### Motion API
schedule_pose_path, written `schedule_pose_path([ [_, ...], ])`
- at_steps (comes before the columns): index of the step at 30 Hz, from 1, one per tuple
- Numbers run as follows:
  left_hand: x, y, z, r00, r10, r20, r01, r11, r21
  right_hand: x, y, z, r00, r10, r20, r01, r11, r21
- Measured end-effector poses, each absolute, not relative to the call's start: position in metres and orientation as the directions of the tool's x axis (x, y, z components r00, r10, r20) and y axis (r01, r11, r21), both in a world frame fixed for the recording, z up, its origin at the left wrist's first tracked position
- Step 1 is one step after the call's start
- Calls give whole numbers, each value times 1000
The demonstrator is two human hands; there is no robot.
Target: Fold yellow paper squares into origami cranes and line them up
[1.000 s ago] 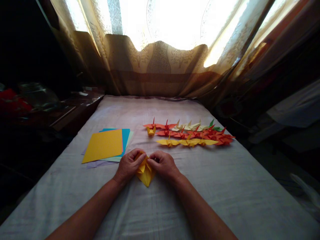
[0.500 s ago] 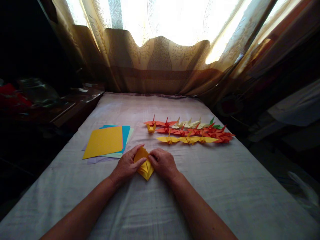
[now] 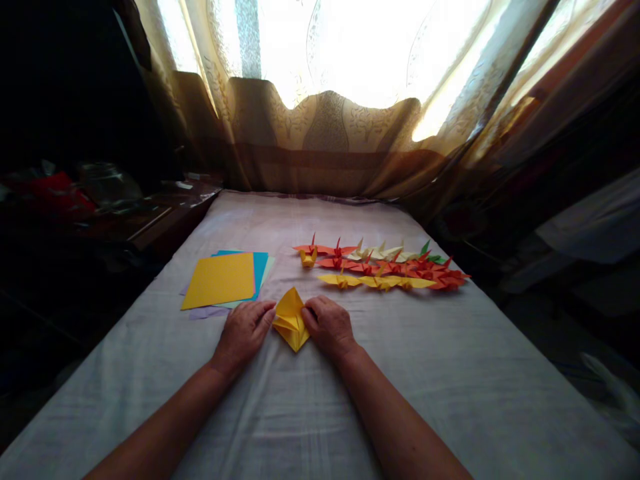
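Observation:
A partly folded piece of yellow origami paper (image 3: 292, 321) lies on the cloth between my hands, diamond-shaped, with one point towards me and layered flaps at its left. My right hand (image 3: 327, 325) pinches its right edge, thumb on top and fingers curled. At the left corner my left hand (image 3: 245, 331) has its thumb and fingertips closed together on the paper's edge. Beyond my right hand stand folded paper cranes: a row of yellow cranes (image 3: 383, 283), red cranes (image 3: 395, 265) behind them, and cream cranes (image 3: 383, 251) at the back.
Left of my hands is a stack of square paper sheets (image 3: 220, 280), yellow on top, with blue, green and lilac edges showing. A small yellow folded piece (image 3: 307, 259) sits by the cranes. The light bedsheet (image 3: 310, 427) runs back to a curtain (image 3: 325, 160).
My left thumb has come off the front of the yellow paper, and the left hand has drawn left to its corner. The right hand stays at the right edge. The view has shifted slightly.

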State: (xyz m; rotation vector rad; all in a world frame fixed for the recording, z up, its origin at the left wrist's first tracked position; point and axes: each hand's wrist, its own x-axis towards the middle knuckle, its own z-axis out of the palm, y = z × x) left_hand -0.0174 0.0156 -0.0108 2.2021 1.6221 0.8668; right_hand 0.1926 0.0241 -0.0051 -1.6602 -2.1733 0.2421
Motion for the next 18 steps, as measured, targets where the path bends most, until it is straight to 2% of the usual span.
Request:
schedule_pose_path([
  [5,-5,15,-5,157,941,301,844,-286,455,191,22,-4,-205,953,223,892,276,-359],
  [11,0,7,-1,217,918,331,852,-344,395,187,25,2,-161,968,193,913,220,-342],
  [18,2,7,-9,235,895,380,819,-392,418,183,36,10,-145,985,93,941,166,-296],
])
